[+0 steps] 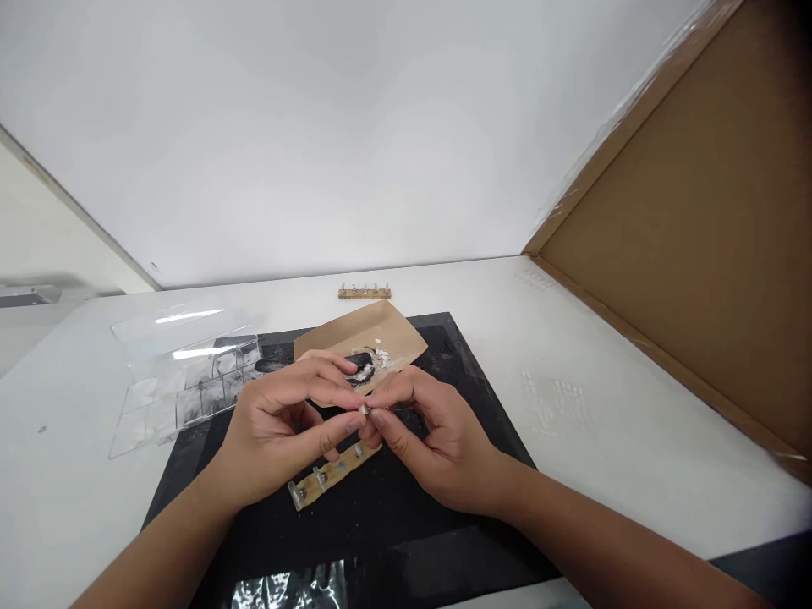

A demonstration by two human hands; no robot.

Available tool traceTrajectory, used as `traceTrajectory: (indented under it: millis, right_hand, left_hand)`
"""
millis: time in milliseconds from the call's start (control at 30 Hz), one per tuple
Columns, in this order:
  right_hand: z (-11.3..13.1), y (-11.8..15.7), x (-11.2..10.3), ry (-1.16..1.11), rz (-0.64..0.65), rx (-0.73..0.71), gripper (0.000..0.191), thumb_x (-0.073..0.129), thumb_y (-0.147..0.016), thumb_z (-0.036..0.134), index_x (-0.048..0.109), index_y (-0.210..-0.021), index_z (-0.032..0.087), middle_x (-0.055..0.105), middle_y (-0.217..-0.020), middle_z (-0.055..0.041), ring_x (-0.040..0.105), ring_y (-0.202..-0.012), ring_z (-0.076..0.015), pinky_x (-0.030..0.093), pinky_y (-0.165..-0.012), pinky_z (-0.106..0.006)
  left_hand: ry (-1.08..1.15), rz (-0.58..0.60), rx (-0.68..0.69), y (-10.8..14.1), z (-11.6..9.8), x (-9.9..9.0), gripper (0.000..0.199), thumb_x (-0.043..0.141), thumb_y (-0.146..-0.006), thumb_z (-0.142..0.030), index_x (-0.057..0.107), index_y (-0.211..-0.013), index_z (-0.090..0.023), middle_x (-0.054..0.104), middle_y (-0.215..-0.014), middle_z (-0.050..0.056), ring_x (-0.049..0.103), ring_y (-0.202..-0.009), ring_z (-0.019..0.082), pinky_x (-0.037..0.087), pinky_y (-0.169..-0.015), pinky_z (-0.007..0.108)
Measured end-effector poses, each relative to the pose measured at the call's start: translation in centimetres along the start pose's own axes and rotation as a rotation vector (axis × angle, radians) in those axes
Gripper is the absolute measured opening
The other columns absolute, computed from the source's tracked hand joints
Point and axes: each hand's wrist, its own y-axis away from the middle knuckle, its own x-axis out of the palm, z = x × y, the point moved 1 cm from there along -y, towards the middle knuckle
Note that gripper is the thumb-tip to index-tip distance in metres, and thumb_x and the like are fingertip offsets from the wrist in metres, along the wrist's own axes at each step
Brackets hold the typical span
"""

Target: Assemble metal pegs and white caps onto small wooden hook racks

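Observation:
My left hand [285,419] and my right hand [431,427] meet at the centre of the view. The thumb and fingertips of both pinch one small shiny silvery piece [364,409]. Its kind is too small to make out. Just below the hands, a tan strip [310,491] lies at a slant on the black mat [381,533], carrying several small clear upright pieces. Part of the strip is hidden under my fingers. Behind the hands sits a brown paper tray [399,326] holding small white flakes [381,359] and a dark oval object [359,360].
To the left stands an open clear compartment box [149,423] with clear plastic pieces inside. A second tan strip with small upright pieces [364,293] lies near the wall. Faint clear pieces [555,402] are on the white table at right, beside a large brown panel [691,228].

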Motion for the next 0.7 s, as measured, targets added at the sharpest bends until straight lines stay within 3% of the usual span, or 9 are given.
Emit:
traceTrajectory:
  millis: [133, 233, 433, 700]
  right_hand:
    - [0.07, -0.02, 0.07, -0.068, 0.008, 0.03, 0.007, 0.06, -0.105, 0.016, 0.063, -0.11, 0.02, 0.07, -0.09, -0.001, 0.07, -0.08, -0.0131, 0.059, -0.076, -0.03]
    - [0.11, 0.01, 0.15, -0.123, 0.01, 0.069, 0.006, 0.061, -0.105, 0.018, 0.063, -0.11, 0.02, 0.069, -0.092, -0.0015, 0.071, -0.081, -0.0128, 0.061, -0.075, -0.029]
    - [0.13, -0.04, 0.35, -0.221, -0.014, 0.139, 0.005, 0.063, -0.104, 0.02, 0.063, -0.108, 0.018, 0.069, -0.092, -0.0019, 0.072, -0.081, -0.0121, 0.062, -0.074, -0.028]
    - [0.72, -0.21, 0.71, -0.377, -0.014, 0.326, 0.013, 0.064, -0.106, 0.031, 0.063, -0.107, 0.018, 0.073, -0.088, -0.0027, 0.072, -0.078, -0.0135, 0.063, -0.073, -0.03]
  left_hand:
    - [0.012, 0.007, -0.019, -0.11, 0.02, -0.02, 0.014, 0.082, -0.089, -0.018, 0.085, -0.1, -0.026, 0.081, -0.093, 0.007, 0.072, -0.118, 0.03, 0.072, -0.081, 0.041]
    - [0.028, 0.013, -0.033, -0.21, 0.01, -0.02, 0.012, 0.081, -0.091, -0.02, 0.085, -0.1, -0.026, 0.082, -0.094, 0.007, 0.072, -0.116, 0.03, 0.071, -0.088, 0.047]
    - [0.034, 0.012, -0.063, -0.12, 0.13, -0.02, 0.01, 0.08, -0.092, -0.024, 0.085, -0.1, -0.026, 0.082, -0.093, 0.007, 0.073, -0.115, 0.029, 0.07, -0.091, 0.047]
    - [0.055, 0.005, -0.079, -0.04, 0.71, -0.02, 0.009, 0.076, -0.096, -0.027, 0.084, -0.099, -0.025, 0.081, -0.088, 0.008, 0.074, -0.11, 0.029, 0.073, -0.08, 0.044]
